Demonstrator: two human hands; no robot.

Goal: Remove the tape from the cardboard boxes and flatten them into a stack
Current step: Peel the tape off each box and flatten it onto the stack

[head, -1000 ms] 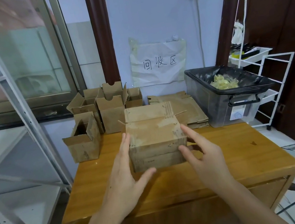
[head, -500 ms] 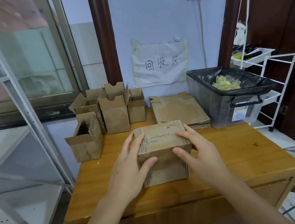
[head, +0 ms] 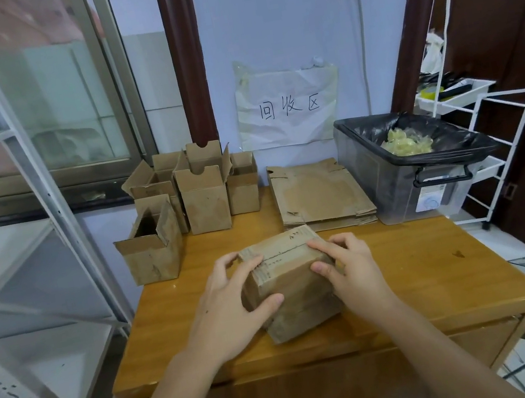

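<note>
Colour and Pattern Findings

The closed box (head: 291, 284) is dull brown cardboard with a dashed line of small dark marks across its top. The open boxes (head: 199, 195) and flattened stack (head: 321, 192) are the same worn brown — paler in scuffed patches. The table (head: 422, 269) is honey-orange wood. The bin (head: 402, 189) is grey, lined in black, holding pale yellow tape scraps (head: 406, 141). The wall (head: 266, 24) is lilac; the paper sign (head: 289, 107) is white with black characters. The rack (head: 485, 126) is white.

White paper sign (head: 289, 107) taped on wall behind table: three handwritten characters, "回收区". Label (head: 431, 201) on front of clear plastic bin (head: 390, 184): print too small to read. No other legible text, brand or number anywhere.
</note>
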